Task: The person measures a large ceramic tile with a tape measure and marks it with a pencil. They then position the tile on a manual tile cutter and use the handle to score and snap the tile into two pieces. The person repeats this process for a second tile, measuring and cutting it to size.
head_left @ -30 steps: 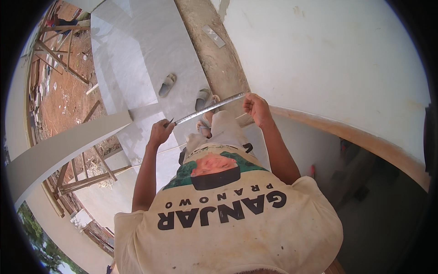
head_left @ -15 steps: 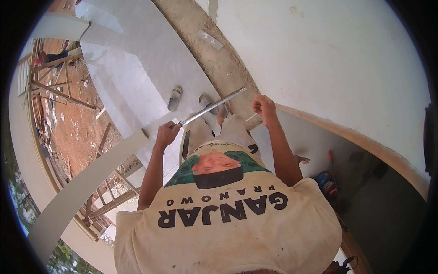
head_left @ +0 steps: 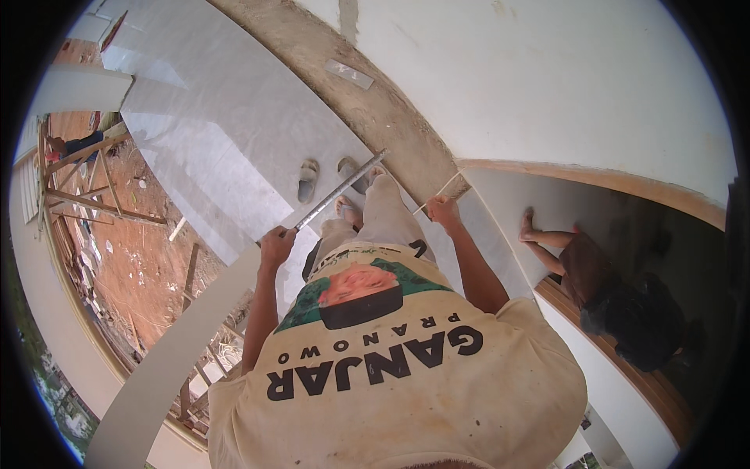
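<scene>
My left hand (head_left: pixel 276 244) is closed around the near end of a long, narrow grey bar (head_left: pixel 337 190), speckled and metallic-looking. The bar slants away to the right, and its far end lies over my feet and the sandals. My right hand (head_left: pixel 444 211) is held to the right of my legs with its fingers curled in. Beside its knuckles runs a thin pale strip (head_left: pixel 448 184); whether the fingers grip it I cannot tell. One bare foot (head_left: pixel 349 211) shows on the smooth grey floor (head_left: pixel 234 117), close to a pair of grey sandals (head_left: pixel 308 181).
A person in dark clothes (head_left: pixel 633 316) sits at the right, legs stretched toward the doorway. A flat grey piece (head_left: pixel 349 74) lies on the bare strip along the white wall (head_left: pixel 562 86). Wooden trestles (head_left: pixel 101 176) stand on red soil at the left, beyond a pale beam (head_left: pixel 172 336).
My view has turned, bringing the seated person into sight. My left hand and the bar have shifted slightly left. My right hand has come lower, beside the pale strip.
</scene>
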### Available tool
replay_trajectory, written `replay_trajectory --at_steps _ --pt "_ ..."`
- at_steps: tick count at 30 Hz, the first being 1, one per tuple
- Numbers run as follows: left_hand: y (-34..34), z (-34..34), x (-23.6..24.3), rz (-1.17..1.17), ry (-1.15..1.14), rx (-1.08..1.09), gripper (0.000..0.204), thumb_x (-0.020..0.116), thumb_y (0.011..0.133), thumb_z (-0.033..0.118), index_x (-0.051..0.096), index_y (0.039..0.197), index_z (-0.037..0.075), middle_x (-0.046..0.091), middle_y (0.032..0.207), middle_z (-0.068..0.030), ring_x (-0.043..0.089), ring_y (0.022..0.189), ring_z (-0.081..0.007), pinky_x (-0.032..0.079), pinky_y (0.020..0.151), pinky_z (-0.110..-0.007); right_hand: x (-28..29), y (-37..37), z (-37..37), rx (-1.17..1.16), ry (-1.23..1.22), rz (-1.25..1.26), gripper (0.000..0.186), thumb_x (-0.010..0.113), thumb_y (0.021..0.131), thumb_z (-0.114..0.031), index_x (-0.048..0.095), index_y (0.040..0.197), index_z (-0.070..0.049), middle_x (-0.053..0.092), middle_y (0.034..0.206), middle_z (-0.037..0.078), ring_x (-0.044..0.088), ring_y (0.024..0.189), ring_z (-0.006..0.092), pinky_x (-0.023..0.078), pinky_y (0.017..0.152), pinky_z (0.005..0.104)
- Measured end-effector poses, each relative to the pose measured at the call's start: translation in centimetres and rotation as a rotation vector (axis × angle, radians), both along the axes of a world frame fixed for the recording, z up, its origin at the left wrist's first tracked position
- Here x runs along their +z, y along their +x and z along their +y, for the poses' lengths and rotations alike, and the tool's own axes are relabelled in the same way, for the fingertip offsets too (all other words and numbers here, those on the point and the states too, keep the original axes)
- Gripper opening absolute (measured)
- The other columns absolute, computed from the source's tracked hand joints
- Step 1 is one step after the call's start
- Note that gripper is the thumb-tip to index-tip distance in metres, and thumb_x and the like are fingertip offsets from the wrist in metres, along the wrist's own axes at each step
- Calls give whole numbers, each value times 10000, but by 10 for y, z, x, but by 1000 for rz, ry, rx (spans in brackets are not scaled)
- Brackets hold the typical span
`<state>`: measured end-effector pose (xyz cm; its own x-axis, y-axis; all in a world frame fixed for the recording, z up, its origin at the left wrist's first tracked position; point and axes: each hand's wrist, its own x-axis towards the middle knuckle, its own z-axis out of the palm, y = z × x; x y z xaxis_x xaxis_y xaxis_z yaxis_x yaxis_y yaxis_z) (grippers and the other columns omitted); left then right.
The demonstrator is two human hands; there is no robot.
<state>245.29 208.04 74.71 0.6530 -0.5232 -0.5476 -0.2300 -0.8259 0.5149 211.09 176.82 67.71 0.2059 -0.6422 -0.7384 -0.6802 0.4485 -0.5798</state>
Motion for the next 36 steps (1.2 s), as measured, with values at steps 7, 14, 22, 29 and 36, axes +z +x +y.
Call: replay_trajectory --at_steps 7,14,22,29,36 --pt "19 -15 -23 55 -22 -116 378 647 835 335 657 729 -28 627 654 -198 601 604 -331 471 627 -425 -5 -48 49 -21 35 112 242 670 847 -227 640 956 -13 628 732 38 597 596 109 487 521 262" --pt "26 -66 -21 34 2 -211 402 645 838 363 660 756 -31 635 698 -221 620 661 -364 474 650 -443 14 -45 37 -70 -34 55 299 684 829 -242 646 1008 -6 637 757 37 609 638 109 494 550 253" --pt "25 -103 -28 40 23 -257 395 651 837 362 652 745 -22 646 711 -216 623 673 -380 476 660 -449 20 12 -5 -9 -30 -104 324 674 831 -249 640 1030 4 626 749 25 587 647 87 489 574 242" --pt "13 -150 -45 77 120 -301 369 650 838 339 660 764 -23 642 707 -216 628 688 -389 483 673 -457 7 36 -49 -48 185 -195 302 665 864 -250 633 1045 -11 614 764 14 578 660 73 482 579 228" --pt "17 -205 -108 98 134 -321 342 656 827 337 681 807 -4 652 752 -226 637 723 -393 490 695 -458 -57 79 -102 -252 411 -309 328 673 882 -315 639 1004 -12 645 814 46 607 676 96 500 609 228"
